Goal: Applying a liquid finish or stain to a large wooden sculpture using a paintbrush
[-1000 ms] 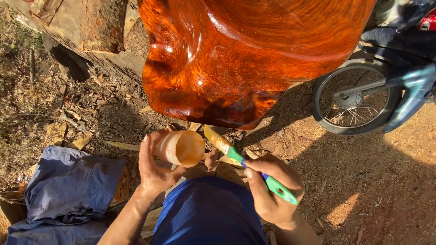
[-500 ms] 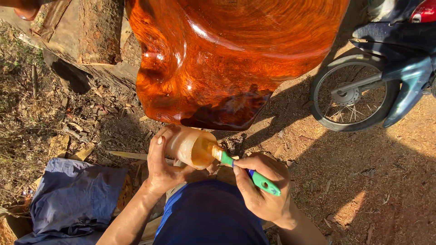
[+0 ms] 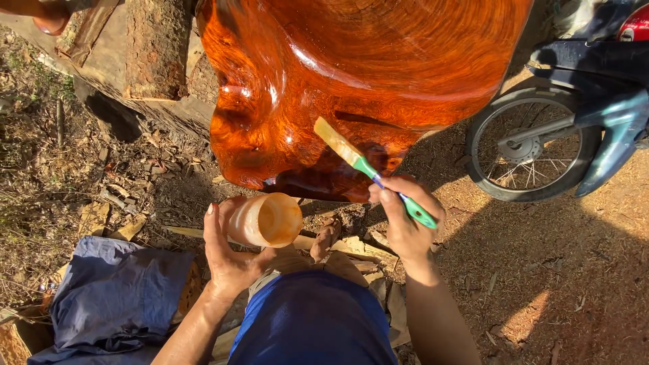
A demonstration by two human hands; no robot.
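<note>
The left hand (image 3: 230, 260) is clamped around a tilted plastic cup (image 3: 265, 220) of amber finish; tipped further, it could spill. The right hand (image 3: 404, 220) grips a green-handled paintbrush (image 3: 368, 172) whose loaded bristles, at the glossy wood slab (image 3: 365, 74), might drip. The slab's top and the motorbike (image 3: 574, 128) are cut off

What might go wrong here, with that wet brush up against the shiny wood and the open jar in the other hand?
The jar lies tilted on its side in the left hand, its mouth facing the person, so finish may spill onto the blue trousers.

The loaded brush in the right hand could drip onto the debris below.

The glossy wood slab looks wet; dust and chips from the littered ground may stick to it.
</note>
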